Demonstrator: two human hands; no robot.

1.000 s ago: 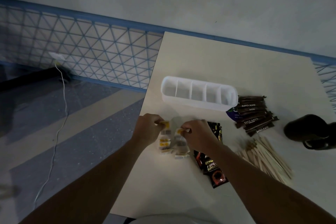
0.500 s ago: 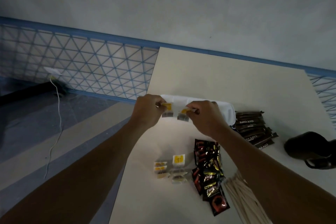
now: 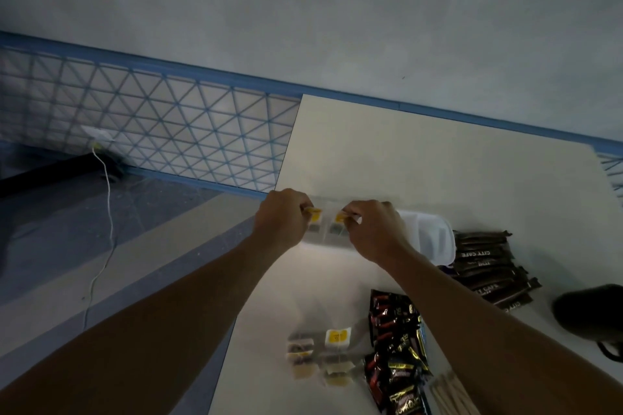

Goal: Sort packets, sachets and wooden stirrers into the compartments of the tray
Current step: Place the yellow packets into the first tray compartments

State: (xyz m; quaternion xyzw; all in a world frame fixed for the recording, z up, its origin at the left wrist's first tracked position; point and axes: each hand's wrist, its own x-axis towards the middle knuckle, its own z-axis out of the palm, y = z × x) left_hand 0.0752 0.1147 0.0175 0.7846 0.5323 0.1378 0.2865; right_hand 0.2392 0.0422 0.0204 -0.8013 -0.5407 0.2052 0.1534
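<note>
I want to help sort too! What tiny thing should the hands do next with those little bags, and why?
Probably lower both and let go. The left hand and right hand each pinch a small yellow-tagged tea bag by its tag, dangling over the left end of the white plastic compartment tray; which compartment is hidden.

Hands carry sachets to the tray
The left hand (image 3: pixel 281 217) and right hand (image 3: pixel 374 229), each pinching a yellow-tagged sachet (image 3: pixel 315 225), have risen from the pile (image 3: pixel 320 357) at lower centre to the tray (image 3: pixel 433 239), over its left end.
</note>
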